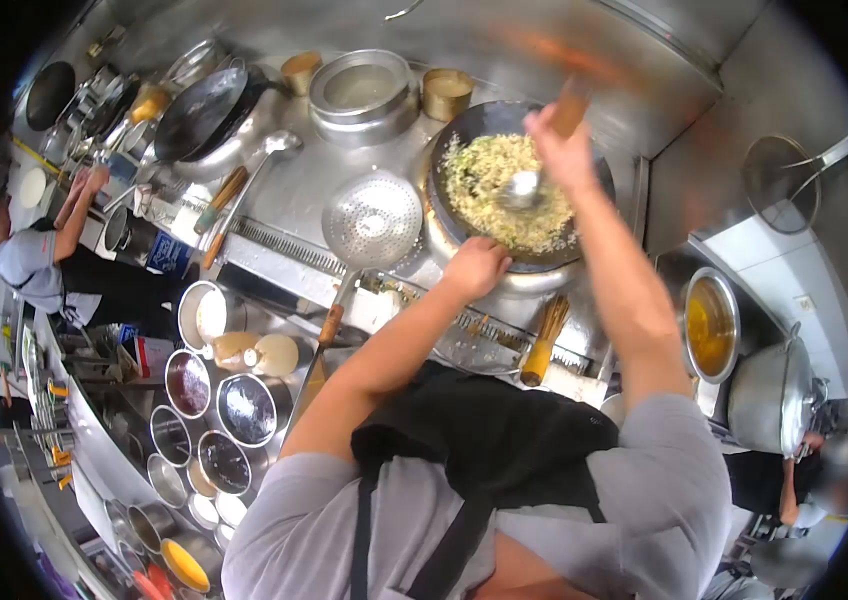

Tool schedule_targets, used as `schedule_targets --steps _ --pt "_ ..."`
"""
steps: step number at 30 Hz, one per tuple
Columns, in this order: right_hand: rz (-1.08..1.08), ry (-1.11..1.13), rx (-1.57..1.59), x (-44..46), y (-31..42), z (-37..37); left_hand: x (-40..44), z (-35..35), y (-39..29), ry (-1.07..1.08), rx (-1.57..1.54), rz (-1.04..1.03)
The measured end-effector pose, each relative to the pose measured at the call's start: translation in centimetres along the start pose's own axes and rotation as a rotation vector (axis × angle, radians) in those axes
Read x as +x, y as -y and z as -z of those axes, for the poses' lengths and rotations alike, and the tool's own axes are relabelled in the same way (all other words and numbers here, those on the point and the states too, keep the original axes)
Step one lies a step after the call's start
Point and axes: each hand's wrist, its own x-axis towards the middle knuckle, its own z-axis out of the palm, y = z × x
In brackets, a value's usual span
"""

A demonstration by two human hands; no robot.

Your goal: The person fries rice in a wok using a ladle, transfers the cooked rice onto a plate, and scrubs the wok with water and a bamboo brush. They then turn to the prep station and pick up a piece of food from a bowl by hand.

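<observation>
— When reckoning from the wok, what to enter first?

— Inside the wok: rice, loose, pale yellow, flecked with green. Also inside: metal bowl-end of ladle, down at the rice.

— And for the hands?

— Above the wok: right hand, clamped round the ladle's wooden handle. At the wok's near rim: left hand, fingers curled together; whether clamped on the rim or only resting, cannot tell.

— Remaining stock?

— Left of the wok: skimmer, round, perforated. Just beyond the wok, to its left: tin, then pot. Near side of the wok: brush, yellow at one end. Right of the wok: basin, metal, with yellow contents. Well left of the wok: second wok, tilted; farther left, co-worker, grey top.
</observation>
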Motion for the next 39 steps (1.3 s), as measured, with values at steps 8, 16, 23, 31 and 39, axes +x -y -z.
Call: schedule_targets --steps 8,16,23,31,39 --pt "0.158 0.206 0.682 1.1 19.5 21.5 -5.2 11.1 -10.2 0.264 -0.009 -0.081" --pt "-0.044 -0.264 0.557 -1.9 0.8 2.5 -5.4 -0.5 -0.9 0.316 0.188 0.015" --pt "0.067 -0.056 0.398 -1.0 9.7 5.4 -5.6 6.1 -4.4 0.469 0.068 0.079" --pt "0.285 1.047 -1.050 -11.4 12.2 3.8 -13.7 9.0 10.3 -0.238 0.117 0.368" --pt "-0.467 0.983 -0.581 -29.7 -3.7 19.9 -23.2 5.5 19.5 0.181 -0.606 1.101"
